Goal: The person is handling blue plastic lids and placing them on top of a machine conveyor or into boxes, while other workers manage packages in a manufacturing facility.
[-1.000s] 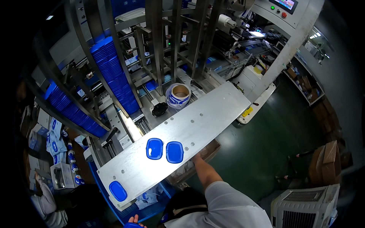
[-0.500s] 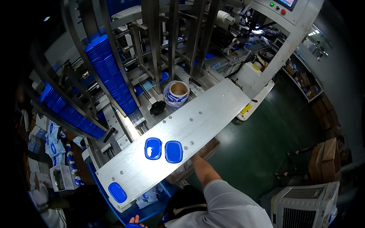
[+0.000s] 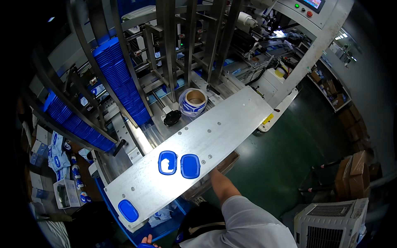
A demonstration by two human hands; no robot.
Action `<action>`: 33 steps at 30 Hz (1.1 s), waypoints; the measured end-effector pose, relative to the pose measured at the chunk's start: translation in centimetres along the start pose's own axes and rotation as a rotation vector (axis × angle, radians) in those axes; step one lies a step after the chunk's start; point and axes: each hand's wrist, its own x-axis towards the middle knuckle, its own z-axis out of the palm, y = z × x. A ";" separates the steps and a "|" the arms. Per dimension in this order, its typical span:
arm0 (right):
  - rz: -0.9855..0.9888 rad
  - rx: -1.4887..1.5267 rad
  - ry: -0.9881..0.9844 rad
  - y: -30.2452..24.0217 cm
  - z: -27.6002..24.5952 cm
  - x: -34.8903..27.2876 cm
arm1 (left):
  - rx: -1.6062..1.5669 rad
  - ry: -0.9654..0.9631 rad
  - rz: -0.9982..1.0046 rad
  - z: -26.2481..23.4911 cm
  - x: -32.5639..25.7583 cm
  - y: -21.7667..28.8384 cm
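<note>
My left hand (image 3: pixel 148 240) is at the lower edge, fingers curled on a blue plastic lid (image 3: pixel 144 245) that is mostly cut off by the frame. My right forearm (image 3: pixel 223 184) reaches forward to the metal plate's near edge, beside a cardboard box (image 3: pixel 197 188); the plate hides the hand and anything in it. On the silver plate (image 3: pixel 194 136) lie two blue lids side by side, a glossy one (image 3: pixel 167 163) and a darker one (image 3: pixel 190 166). Another blue lid (image 3: pixel 128 211) rests at the plate's left end.
Tall stacks of blue lids (image 3: pixel 124 82) stand between the machine's steel guides (image 3: pixel 167 53). Behind the plate are a printed film roll (image 3: pixel 194 101) and a black knob (image 3: pixel 172 118). A blue bin (image 3: pixel 175 221) sits below; an air cooler (image 3: pixel 331 223) stands at the lower right.
Blue-and-white packs now show on the conveyor behind the left guides. A person's arm at the far lower left has shifted. My hands and the lids on the plate stay put.
</note>
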 end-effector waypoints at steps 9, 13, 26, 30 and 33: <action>-0.032 0.099 0.033 4.4 -2.1 2.0 | 0.042 0.197 -0.043 -0.8 -0.9 0.0; -0.054 0.158 0.052 7.4 -3.5 3.8 | 0.050 0.256 -0.066 -0.6 -1.1 -0.1; -0.098 0.286 0.006 6.6 -3.7 3.2 | 0.055 0.297 -0.079 -0.1 -1.2 0.1; -0.054 0.219 0.044 4.5 -4.1 2.5 | 0.065 0.292 -0.100 -0.2 -1.0 0.4; -0.023 0.069 0.114 3.2 -5.1 2.3 | 0.070 0.254 -0.107 -0.5 -0.8 0.5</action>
